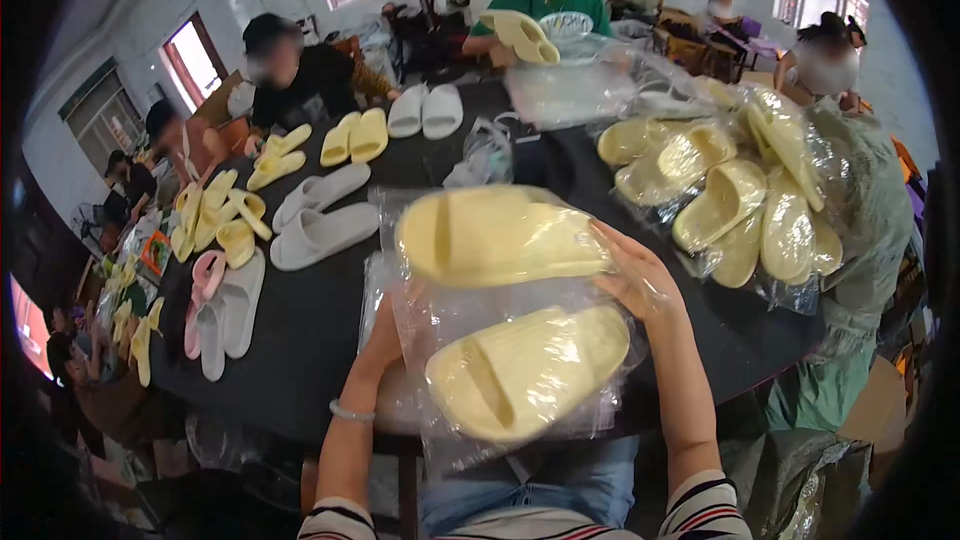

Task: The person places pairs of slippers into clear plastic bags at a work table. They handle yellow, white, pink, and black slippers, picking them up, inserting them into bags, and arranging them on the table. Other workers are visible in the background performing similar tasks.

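A pair of pale yellow slippers, an upper slipper (500, 235) and a lower slipper (530, 370), lies in a clear plastic bag (405, 380) in front of me. My right hand (640, 275) grips the right end of the upper slipper through the film, fingers bent round it. Behind the left side of the bag is my left hand (400, 312), seen partly through the plastic; its fingers are hidden by the slipper. The two slippers lie one above the other, sole ends to the right.
On the black table (310, 340) stand grey slippers (325, 230), yellow slippers (355, 135) and a pink slipper (207, 275) at left. Bagged yellow slippers (720, 200) pile up at right. Across the table, a person in green (560, 10) holds a yellow slipper (520, 37). Others sit at left.
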Tool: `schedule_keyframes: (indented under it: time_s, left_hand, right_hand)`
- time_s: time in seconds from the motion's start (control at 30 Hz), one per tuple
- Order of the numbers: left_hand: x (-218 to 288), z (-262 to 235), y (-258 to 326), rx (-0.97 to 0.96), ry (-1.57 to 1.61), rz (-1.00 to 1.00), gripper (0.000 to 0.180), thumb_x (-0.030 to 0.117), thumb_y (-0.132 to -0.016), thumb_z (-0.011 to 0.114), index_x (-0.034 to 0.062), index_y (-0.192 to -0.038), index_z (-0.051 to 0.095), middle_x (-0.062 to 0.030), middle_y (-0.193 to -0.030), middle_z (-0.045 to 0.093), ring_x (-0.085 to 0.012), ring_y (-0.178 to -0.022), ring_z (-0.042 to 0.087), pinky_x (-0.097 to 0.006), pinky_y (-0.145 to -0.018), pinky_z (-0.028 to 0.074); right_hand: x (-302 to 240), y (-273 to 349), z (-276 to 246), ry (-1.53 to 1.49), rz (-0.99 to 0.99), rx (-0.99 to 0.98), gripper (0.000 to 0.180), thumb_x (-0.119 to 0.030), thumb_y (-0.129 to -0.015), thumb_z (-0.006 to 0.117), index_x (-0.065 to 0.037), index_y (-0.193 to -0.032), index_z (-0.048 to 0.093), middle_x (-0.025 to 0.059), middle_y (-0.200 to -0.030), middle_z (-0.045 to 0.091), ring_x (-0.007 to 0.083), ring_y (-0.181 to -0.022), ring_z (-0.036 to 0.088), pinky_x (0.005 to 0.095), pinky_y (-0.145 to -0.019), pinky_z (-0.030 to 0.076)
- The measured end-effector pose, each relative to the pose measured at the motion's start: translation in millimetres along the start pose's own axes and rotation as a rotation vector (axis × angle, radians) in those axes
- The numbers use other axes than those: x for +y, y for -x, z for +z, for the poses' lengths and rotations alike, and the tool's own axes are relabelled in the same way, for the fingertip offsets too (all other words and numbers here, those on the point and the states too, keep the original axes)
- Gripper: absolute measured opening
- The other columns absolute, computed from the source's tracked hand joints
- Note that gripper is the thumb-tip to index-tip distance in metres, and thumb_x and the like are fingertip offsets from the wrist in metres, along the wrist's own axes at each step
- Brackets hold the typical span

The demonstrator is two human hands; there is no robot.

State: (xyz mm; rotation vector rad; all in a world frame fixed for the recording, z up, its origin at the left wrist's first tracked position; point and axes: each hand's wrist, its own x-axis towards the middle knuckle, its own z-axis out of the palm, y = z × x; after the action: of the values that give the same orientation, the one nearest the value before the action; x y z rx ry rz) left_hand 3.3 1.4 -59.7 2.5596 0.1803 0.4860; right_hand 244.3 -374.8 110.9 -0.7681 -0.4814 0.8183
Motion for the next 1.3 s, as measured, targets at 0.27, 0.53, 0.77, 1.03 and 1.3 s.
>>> schedule_keyframes:
  time_s: [0.27, 0.53, 0.77, 1.03, 1.3]
  left_hand:
    - [61, -46, -16, 0.271, 0.931, -0.476, 0.04, 0.026, -0.099, 0.051, 0.0006, -0.131, 0.05, -0.0066, -0.103, 0.066, -0.0121, -0.097, 0.058, -0.028, -0.091, 0.044]
    - [67, -38, -14, 0.208, 0.458, -0.257, 0.047, 0.008, -0.091, 0.06, 0.0037, -0.135, 0.046, -0.0022, -0.088, 0.064, -0.0082, -0.086, 0.057, -0.023, -0.083, 0.043]
    - [82, -47, -21, 0.332, 0.644, -0.311, 0.044, 0.001, -0.091, 0.057, 0.0037, -0.133, 0.047, -0.0013, -0.084, 0.063, -0.0064, -0.082, 0.056, -0.021, -0.076, 0.044]
    - [80, -62, -26, 0.425, 1.091, -0.626, 0.04, 0.006, -0.094, 0.055, 0.002, -0.133, 0.045, -0.0048, -0.106, 0.06, -0.0062, -0.088, 0.056, -0.018, -0.072, 0.046]
    - [63, -54, -13, 0.265, 0.867, -0.481, 0.048, 0.002, -0.091, 0.058, 0.0029, -0.136, 0.041, -0.0031, -0.099, 0.054, -0.0072, -0.081, 0.053, -0.02, -0.071, 0.048]
  right_hand:
    - [5, -14, -54, 0.781, 0.025, 0.252, 0.036, -0.041, -0.098, 0.048, -0.011, -0.093, 0.066, -0.0013, -0.089, 0.066, 0.0066, -0.081, 0.056, 0.0223, -0.062, 0.041]
    - [-27, 11, -23, 0.921, 0.186, -0.578, 0.045, -0.04, -0.097, 0.05, 0.001, -0.092, 0.069, 0.008, -0.088, 0.069, 0.0129, -0.077, 0.062, 0.0258, -0.067, 0.047]
    - [-15, 14, -22, 0.407, 0.315, -0.52, 0.03, -0.022, -0.097, 0.053, 0.006, -0.101, 0.065, 0.0202, -0.105, 0.067, 0.0233, -0.091, 0.068, 0.0307, -0.063, 0.056]
    - [-5, 13, 14, 0.466, 0.14, -0.872, 0.04, -0.002, -0.089, 0.052, 0.007, -0.128, 0.053, 0.0261, -0.14, 0.044, 0.034, -0.126, 0.049, 0.0429, -0.097, 0.046]
    - [35, 2, 21, 1.372, -0.267, -0.389, 0.04, 0.001, -0.077, 0.062, -0.008, -0.117, 0.064, 0.0154, -0.129, 0.057, 0.0344, -0.123, 0.05, 0.042, -0.107, 0.033]
